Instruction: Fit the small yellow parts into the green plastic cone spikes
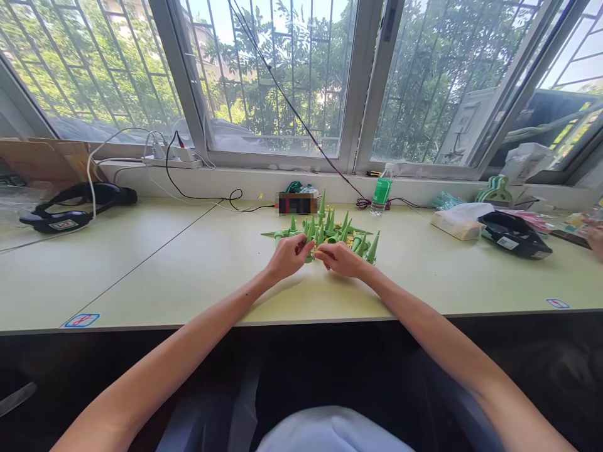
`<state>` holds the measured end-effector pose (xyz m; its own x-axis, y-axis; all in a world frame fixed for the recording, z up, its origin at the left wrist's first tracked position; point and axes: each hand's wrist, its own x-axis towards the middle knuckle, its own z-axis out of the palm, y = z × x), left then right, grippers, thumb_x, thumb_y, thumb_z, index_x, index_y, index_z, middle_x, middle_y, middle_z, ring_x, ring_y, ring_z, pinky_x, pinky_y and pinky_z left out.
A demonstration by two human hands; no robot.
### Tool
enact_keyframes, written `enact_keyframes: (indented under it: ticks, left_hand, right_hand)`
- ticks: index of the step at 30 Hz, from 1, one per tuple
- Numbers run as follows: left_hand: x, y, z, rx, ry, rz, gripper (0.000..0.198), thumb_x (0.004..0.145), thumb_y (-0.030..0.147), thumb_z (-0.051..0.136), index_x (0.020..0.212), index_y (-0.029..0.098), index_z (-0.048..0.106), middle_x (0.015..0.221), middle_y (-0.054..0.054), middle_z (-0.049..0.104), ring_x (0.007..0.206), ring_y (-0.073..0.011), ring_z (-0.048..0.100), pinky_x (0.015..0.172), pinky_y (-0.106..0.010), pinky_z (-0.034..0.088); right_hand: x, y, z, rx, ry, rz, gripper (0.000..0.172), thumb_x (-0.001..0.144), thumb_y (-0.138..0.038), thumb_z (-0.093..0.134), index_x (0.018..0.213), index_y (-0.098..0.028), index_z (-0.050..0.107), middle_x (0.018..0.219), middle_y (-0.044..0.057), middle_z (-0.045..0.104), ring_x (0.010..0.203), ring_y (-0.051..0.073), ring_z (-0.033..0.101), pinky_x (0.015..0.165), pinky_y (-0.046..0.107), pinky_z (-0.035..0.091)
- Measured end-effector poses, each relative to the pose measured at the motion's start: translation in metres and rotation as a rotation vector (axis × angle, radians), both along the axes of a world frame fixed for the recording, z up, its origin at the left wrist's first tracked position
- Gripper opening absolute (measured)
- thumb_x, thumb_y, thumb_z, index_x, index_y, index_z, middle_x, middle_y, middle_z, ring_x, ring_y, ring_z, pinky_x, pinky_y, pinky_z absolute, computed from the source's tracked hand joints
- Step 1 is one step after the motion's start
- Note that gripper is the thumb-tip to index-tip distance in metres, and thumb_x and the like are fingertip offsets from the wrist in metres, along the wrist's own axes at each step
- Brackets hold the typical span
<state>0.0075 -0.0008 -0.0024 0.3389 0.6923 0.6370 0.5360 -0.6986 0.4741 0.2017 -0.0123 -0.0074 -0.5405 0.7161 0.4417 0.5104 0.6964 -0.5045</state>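
Green, cone-shaped, plastic-looking pieces (331, 221) lie heaped mid-surface (211, 263), a clear, green-labelled bottle (381, 191) behind; left hand (287, 256) and right hand (342, 258) pinch fingertips at the near edge, exact grasp unclear.

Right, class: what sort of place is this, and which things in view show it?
Probably a shared indoor workroom: a long table beneath wide windows, a power strip on the ledge, and another person's hand at the right edge.
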Motion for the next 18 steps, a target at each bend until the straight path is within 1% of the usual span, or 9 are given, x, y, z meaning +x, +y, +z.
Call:
enact_keyframes:
  ticks: [4, 5, 9, 14, 18]
  left_hand:
    - [0.0000, -0.0003, 0.0004, -0.009, -0.008, 0.002, 0.039, 0.091, 0.037, 0.053, 0.062, 0.020, 0.034, 0.053, 0.004, 0.040, 0.048, -0.0091, 0.031, 0.050, -0.025, 0.027]
    - [0.0000, -0.0006, 0.0005, -0.007, -0.009, 0.000, 0.039, 0.091, 0.038, 0.053, 0.062, 0.020, 0.035, 0.053, 0.004, 0.041, 0.048, -0.0091, 0.031, 0.050, -0.025, 0.027]
    - [-0.0001, -0.0013, 0.0010, -0.001, -0.009, -0.008, 0.040, 0.091, 0.039, 0.053, 0.062, 0.020, 0.035, 0.052, 0.005, 0.040, 0.047, -0.0090, 0.032, 0.050, -0.025, 0.026]
    - [0.0000, -0.0007, 0.0007, -0.008, -0.001, 0.005, 0.040, 0.091, 0.038, 0.053, 0.062, 0.020, 0.034, 0.053, 0.004, 0.040, 0.048, -0.0093, 0.031, 0.051, -0.025, 0.026]
    - [0.0002, -0.0003, 0.0005, -0.034, -0.011, 0.000, 0.040, 0.092, 0.040, 0.051, 0.062, 0.019, 0.035, 0.053, 0.005, 0.039, 0.049, -0.0091, 0.031, 0.051, -0.025, 0.026]
  right_hand:
    - [0.0000, -0.0008, 0.0007, -0.024, 0.001, -0.016, 0.025, 0.096, -0.033, 0.052, 0.075, -0.019, 0.053, 0.054, -0.005, 0.051, 0.051, 0.009, 0.039, 0.059, 0.024, 0.031]
    - [-0.0001, -0.0010, 0.0009, -0.024, 0.003, -0.011, 0.026, 0.097, -0.032, 0.051, 0.075, -0.019, 0.053, 0.054, -0.005, 0.051, 0.051, 0.009, 0.039, 0.059, 0.024, 0.031]
    - [-0.0004, -0.0014, 0.0018, -0.016, -0.005, 0.007, 0.037, 0.100, -0.034, 0.045, 0.066, -0.019, 0.048, 0.054, -0.003, 0.051, 0.052, 0.009, 0.040, 0.060, 0.025, 0.032]
    - [-0.0001, 0.0000, 0.0005, -0.020, -0.008, -0.010, 0.032, 0.097, -0.037, 0.051, 0.071, -0.019, 0.051, 0.054, -0.005, 0.050, 0.052, 0.009, 0.039, 0.058, 0.024, 0.031]
    - [0.0002, 0.0017, -0.0012, -0.012, -0.003, 0.008, 0.039, 0.100, -0.036, 0.046, 0.065, -0.019, 0.046, 0.055, -0.004, 0.050, 0.053, 0.009, 0.040, 0.060, 0.025, 0.032]
